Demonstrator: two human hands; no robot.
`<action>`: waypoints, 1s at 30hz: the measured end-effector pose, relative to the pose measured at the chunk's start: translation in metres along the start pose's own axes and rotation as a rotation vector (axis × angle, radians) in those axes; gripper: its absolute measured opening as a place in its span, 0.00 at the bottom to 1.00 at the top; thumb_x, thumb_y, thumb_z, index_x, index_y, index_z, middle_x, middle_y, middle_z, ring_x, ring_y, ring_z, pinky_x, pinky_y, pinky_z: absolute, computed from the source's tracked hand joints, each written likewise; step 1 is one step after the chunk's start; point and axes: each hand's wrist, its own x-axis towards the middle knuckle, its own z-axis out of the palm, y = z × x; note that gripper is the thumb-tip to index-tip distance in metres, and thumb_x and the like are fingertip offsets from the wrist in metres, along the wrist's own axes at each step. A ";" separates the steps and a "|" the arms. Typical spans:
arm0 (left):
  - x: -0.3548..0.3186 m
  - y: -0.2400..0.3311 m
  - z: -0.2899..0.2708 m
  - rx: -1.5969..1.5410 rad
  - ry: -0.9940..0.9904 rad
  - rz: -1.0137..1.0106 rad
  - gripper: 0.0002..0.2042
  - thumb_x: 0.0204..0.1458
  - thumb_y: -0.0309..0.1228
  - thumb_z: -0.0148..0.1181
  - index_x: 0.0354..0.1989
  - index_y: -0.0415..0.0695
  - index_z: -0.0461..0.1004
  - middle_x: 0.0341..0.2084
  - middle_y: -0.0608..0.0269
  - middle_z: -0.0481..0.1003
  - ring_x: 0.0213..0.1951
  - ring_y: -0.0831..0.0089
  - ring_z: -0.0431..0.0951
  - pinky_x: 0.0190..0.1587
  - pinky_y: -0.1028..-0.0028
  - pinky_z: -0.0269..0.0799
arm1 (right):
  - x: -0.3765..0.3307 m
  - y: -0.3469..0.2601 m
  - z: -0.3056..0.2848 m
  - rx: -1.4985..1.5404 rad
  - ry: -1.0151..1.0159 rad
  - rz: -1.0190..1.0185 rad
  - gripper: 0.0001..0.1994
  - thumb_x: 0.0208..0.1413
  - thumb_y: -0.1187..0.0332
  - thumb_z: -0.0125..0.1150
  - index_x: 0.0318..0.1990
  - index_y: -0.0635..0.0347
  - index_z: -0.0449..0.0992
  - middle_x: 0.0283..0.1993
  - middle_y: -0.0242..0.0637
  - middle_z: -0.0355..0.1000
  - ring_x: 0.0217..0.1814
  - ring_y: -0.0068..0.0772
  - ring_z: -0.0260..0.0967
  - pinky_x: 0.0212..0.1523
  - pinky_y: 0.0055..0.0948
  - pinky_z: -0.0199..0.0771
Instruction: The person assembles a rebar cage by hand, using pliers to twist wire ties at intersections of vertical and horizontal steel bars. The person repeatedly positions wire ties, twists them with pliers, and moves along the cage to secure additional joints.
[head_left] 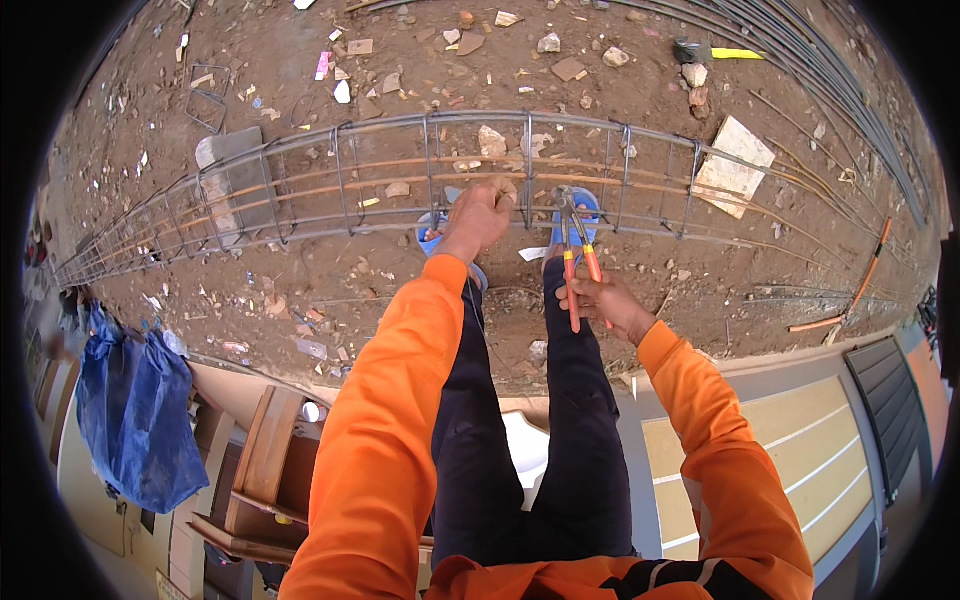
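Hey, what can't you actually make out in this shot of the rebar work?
Head view only:
- Tie wire, if any: too small, hidden under the left hand on the rebar cage.
- Pincers tips: blurred against the bars.
- Right hand fingers: curled under the handles.
- Blue sandals: mostly behind bars.

We find the long rebar cage [400, 180] barring the way across the dirt ground [330, 290], its stirrups leaving only narrow gaps between the bars. Our left hand [480, 215] and the pincers [572, 225] in our right hand [610, 305] crowd the middle section. Open room lies on the near side; beyond, stones [570, 68], a pale slab [733, 160] and loose rods [800, 50] clutter the soil.
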 end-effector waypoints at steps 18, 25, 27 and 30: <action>-0.014 0.021 0.045 -0.729 0.014 -0.437 0.09 0.58 0.35 0.59 0.37 0.41 0.75 0.20 0.64 0.74 0.16 0.72 0.70 0.19 0.71 0.66 | 0.083 0.004 -0.008 -0.972 1.216 -0.658 0.32 0.50 0.54 0.68 0.58 0.60 0.64 0.54 0.46 0.62 0.58 0.52 0.62 0.52 0.51 0.63; -0.002 -0.006 0.003 -0.520 -0.056 -0.323 0.06 0.56 0.30 0.58 0.35 0.41 0.77 0.21 0.63 0.75 0.22 0.69 0.75 0.26 0.70 0.70 | 0.073 -0.008 -0.012 -0.921 1.146 -0.660 0.37 0.46 0.56 0.71 0.62 0.57 0.61 0.58 0.45 0.61 0.59 0.50 0.64 0.53 0.50 0.63; 0.007 -0.005 -0.006 0.264 0.147 0.215 0.05 0.54 0.29 0.58 0.34 0.43 0.77 0.22 0.63 0.75 0.25 0.64 0.78 0.27 0.66 0.72 | 0.072 -0.011 -0.015 -0.947 1.134 -0.603 0.38 0.45 0.56 0.73 0.62 0.56 0.60 0.58 0.45 0.61 0.58 0.50 0.64 0.53 0.50 0.64; 0.024 -0.001 -0.023 0.600 0.268 0.546 0.05 0.52 0.31 0.57 0.33 0.44 0.75 0.26 0.59 0.77 0.31 0.56 0.80 0.32 0.59 0.74 | 0.072 -0.015 -0.012 -0.907 1.110 -0.549 0.40 0.43 0.56 0.74 0.63 0.55 0.60 0.58 0.45 0.61 0.58 0.50 0.65 0.53 0.50 0.64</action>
